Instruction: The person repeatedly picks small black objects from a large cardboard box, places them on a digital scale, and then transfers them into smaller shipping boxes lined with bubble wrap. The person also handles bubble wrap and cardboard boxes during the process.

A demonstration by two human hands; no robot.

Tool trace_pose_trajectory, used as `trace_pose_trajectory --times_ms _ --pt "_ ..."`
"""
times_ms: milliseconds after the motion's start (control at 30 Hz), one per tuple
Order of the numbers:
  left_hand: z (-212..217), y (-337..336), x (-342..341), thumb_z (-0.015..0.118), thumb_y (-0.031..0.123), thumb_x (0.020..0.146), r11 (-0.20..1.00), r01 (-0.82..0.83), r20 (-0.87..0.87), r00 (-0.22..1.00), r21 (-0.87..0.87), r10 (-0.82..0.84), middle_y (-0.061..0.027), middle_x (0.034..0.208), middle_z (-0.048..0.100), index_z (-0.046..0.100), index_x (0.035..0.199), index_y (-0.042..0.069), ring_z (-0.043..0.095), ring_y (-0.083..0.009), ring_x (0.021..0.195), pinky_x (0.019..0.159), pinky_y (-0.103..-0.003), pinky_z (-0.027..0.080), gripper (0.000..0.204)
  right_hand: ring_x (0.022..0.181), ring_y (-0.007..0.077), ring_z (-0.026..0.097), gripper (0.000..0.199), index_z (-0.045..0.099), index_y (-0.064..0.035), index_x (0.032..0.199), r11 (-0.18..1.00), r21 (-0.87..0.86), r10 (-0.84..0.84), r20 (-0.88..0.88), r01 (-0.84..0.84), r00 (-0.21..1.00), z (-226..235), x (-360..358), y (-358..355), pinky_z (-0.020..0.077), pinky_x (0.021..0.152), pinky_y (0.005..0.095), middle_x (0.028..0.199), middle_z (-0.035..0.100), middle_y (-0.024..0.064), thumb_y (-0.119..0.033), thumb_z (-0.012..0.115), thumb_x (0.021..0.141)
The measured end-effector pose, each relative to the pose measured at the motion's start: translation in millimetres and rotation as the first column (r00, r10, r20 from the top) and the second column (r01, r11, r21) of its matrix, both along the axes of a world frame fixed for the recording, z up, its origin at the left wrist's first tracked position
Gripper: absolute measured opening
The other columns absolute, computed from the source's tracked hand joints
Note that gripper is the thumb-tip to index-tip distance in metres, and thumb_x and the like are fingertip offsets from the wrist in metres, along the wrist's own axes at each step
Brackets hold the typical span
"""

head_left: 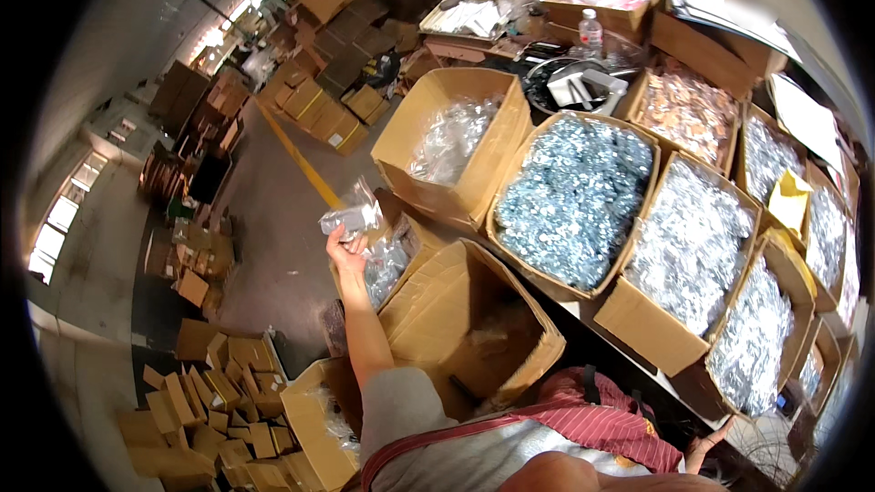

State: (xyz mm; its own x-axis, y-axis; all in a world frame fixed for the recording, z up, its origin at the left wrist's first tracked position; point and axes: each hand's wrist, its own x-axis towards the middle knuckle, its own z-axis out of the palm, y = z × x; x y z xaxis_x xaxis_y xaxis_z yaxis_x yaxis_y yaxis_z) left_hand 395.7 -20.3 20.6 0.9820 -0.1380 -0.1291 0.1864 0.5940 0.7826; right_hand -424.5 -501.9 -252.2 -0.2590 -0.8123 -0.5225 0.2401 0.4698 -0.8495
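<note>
The clear plastic bag point(354, 215) of small metal parts sits in the raised left hand point(346, 251), fingers closed on its lower edge, over the gap between two open cardboard boxes point(474, 328). The right hand point(706, 445) shows only fingertips at the lower edge; its grip cannot be determined.

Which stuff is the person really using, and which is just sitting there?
In use:
left hand holding up a clear plastic bag
open brown box below it

Just sitting there:
boxes of silvery parts
water bottle
small cartons on the floor
</note>
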Motion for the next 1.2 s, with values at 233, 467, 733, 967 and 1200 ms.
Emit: trace_pose_trajectory --times_ms 233,467,733,967,1200 --pt "73.0 -232.0 -155.8 0.049 0.035 0.098 0.33 0.941 0.354 0.285 0.074 -0.891 0.0029 0.044 0.041 0.049 0.054 0.009 0.028 -0.0089 0.039 0.043 -0.026 0.021 0.051 0.078 0.0148 0.061 0.048 0.065 -0.0184 0.115 0.996 0.08 -0.048 0.202 0.032 0.978 50.5 21.5 9.5 0.0386 0.055 0.0292 0.097 0.066 -0.0007 -0.054 0.064 0.084" --pt "75.2 -474.4 -485.8 0.059 0.031 0.095 -0.318 0.938 -0.324 -0.262 0.136 -0.909 0.0062 0.045 0.037 0.054 0.069 0.013 0.028 -0.0054 0.039 0.041 -0.023 0.02 0.031 0.096 0.0194 0.061 0.053 0.066 0.0012 0.115 0.999 -0.02 0.033 0.232 -0.03 0.972 5.5 -9.3 5.9 0.051 0.079 0.0356 0.106 0.065 0.0081 -0.04 0.073 0.083" --pt "33.3 -691.3 -730.3 0.066 0.04 0.091 -0.138 0.977 -0.233 -0.174 -0.165 -0.957 -0.0034 0.08 0.057 0.064 0.09 0.001 0.051 -0.014 0.067 0.06 -0.027 0.044 0.039 0.061 0.0132 0.057 0.05 0.053 -0.0014 0.087 0.979 0.012 0.201 0.049 -0.202 0.978 -21.1 -47.1 14.4 0.0571 0.056 0.0325 0.072 0.054 0.0044 -0.044 0.079 0.08" --pt "-26.1 -711.7 -711.3 0.059 0.016 0.091 0.402 0.902 -0.223 0.364 -0.159 -0.904 -0.0065 0.1 0.067 0.067 0.103 0.002 0.061 -0.018 0.09 0.088 -0.029 0.045 0.02 0.072 0.024 0.066 0.028 0.051 0.002 0.113 0.98 0.077 0.159 0.251 -0.183 0.955 -29.5 -91.0 60.8 0.0601 0.061 0.0356 0.091 0.057 0.0108 -0.005 0.063 0.09" --pt "20.3 -537.6 -560.6 0.059 0.012 0.089 0.114 0.99 -0.084 0.121 0.087 -0.989 -0.0064 0.103 0.066 0.063 0.106 0.004 0.059 -0.015 0.093 0.088 -0.031 0.047 0.019 0.061 0.0219 0.066 0.013 0.06 -0.0007 0.101 0.86 0.389 0.286 0.165 -0.329 0.944 -31.6 -158.9 115.1 0.0531 0.052 0.0319 0.084 0.067 0.0144 -0.005 0.053 0.091"
